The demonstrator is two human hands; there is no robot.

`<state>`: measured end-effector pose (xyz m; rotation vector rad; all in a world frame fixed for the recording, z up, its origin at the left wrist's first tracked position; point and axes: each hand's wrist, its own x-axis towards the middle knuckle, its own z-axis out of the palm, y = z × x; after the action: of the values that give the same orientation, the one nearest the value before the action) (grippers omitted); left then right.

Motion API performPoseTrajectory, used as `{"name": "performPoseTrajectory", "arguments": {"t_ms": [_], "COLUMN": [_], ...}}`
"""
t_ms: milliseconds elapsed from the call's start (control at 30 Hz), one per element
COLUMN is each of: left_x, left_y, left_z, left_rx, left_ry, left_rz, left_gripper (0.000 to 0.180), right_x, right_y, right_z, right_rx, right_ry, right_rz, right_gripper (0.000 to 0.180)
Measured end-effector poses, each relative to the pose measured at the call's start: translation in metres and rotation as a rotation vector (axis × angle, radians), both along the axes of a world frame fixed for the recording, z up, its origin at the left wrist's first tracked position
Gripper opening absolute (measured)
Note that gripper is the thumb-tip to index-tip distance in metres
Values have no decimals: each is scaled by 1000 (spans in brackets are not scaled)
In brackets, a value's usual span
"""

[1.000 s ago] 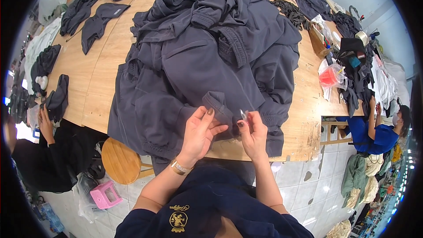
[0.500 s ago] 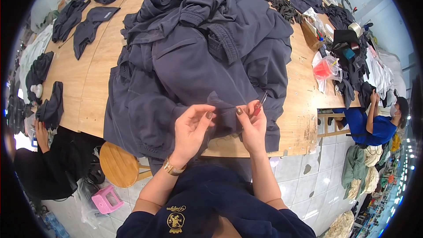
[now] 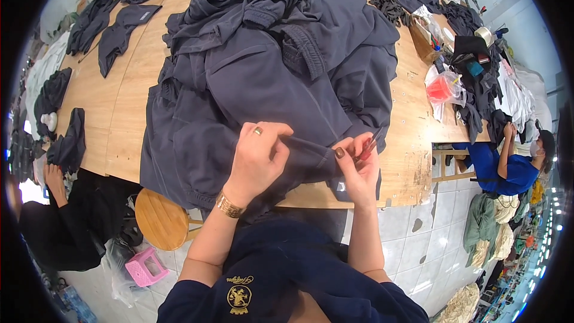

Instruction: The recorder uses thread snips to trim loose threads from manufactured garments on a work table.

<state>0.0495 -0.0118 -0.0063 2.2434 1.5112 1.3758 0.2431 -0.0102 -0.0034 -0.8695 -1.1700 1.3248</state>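
A heap of dark grey-blue garments [image 3: 263, 78] with elastic cuffs and a zip-like pocket seam covers the table before me. My left hand [image 3: 259, 152], wearing a ring and a gold-coloured bracelet, is closed on the near edge of one garment. A stretch of this garment's cloth [image 3: 308, 158] runs taut between my two hands. My right hand [image 3: 359, 167] pinches the cloth's other end between thumb and fingers. In the same hand sits a pair of small red-handled thread snips [image 3: 366, 151], its metal tips pointing up and away to the right.
The wooden table [image 3: 412, 161] ends just in front of me. A round wooden stool [image 3: 160, 218] and a pink plastic stool [image 3: 145, 267] stand at lower left. At right lie a red drink cup [image 3: 440, 88] and piled cloth. Co-workers sit left and right.
My hands have moved apart, my right hand going right with the snips. The cloth between them is now stretched, and my left hand has turned its back upward.
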Motion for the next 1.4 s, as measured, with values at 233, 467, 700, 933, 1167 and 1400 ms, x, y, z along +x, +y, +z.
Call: {"name": "performPoseTrajectory", "arguments": {"t_ms": [233, 467, 700, 933, 1167, 1400], "left_x": [-18, -32, -98, -119, -146, -179], "left_y": [6, 5, -19, -28, -70, -88], "left_z": [4, 1, -15, -56, -1, 19], "left_rx": [-530, -260, -319, -451, -463, -1028], "left_ry": [-836, -446, -318, 23, -802, -638], "left_rz": [-230, 35, 451, 576, 284, 100], "left_gripper": [30, 24, 22, 55, 37, 27], "right_x": [3, 20, 64, 19, 40, 64], "right_y": [6, 15, 21, 26, 23, 16], "right_z": [-13, -23, -45, -45, -20, -21], "right_rx": [-189, -99, -23, 86, -24, -253], "right_ry": [313, 257, -834, -829, -90, -346], "right_rz": [112, -184, -605, -383, -47, -60], "right_gripper": [25, 25, 29, 31, 30, 28]}}
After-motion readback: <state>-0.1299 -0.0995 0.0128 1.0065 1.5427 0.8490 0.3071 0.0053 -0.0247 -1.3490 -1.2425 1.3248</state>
